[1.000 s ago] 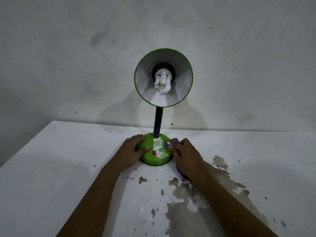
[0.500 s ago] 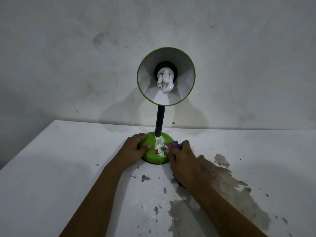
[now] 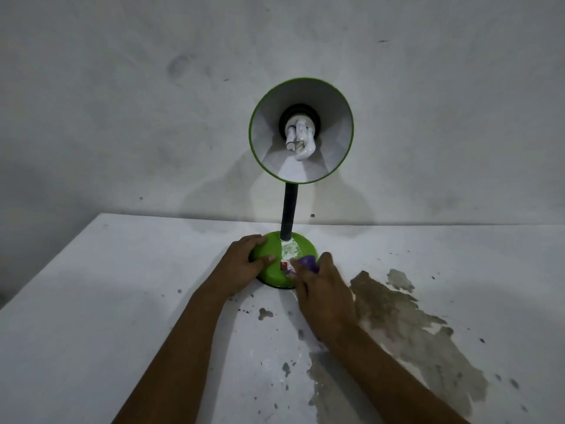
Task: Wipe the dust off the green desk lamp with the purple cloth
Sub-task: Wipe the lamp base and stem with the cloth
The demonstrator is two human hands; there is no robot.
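A grey, smudged wall (image 3: 122, 102) fills the upper half of the frame. Below it the white bench (image 3: 91, 301) spreads across the lower half, its paint worn away in a brown patch (image 3: 406, 325) at the lower right. The green desk lamp (image 3: 301, 130) stands at the centre, near the back edge of the bench, its shade facing the camera with a white bulb (image 3: 298, 140) inside and a black neck (image 3: 289, 212) running down to the round green base (image 3: 275, 275). The left hand (image 3: 241, 266) rests its grip against the left side of the base, fingers curved around the rim. The right hand (image 3: 324, 289) has its grip closed on the purple cloth (image 3: 307, 263), pressed on the front right of the base just beside a streak of white dust (image 3: 289, 250) and a small red switch (image 3: 284, 265).
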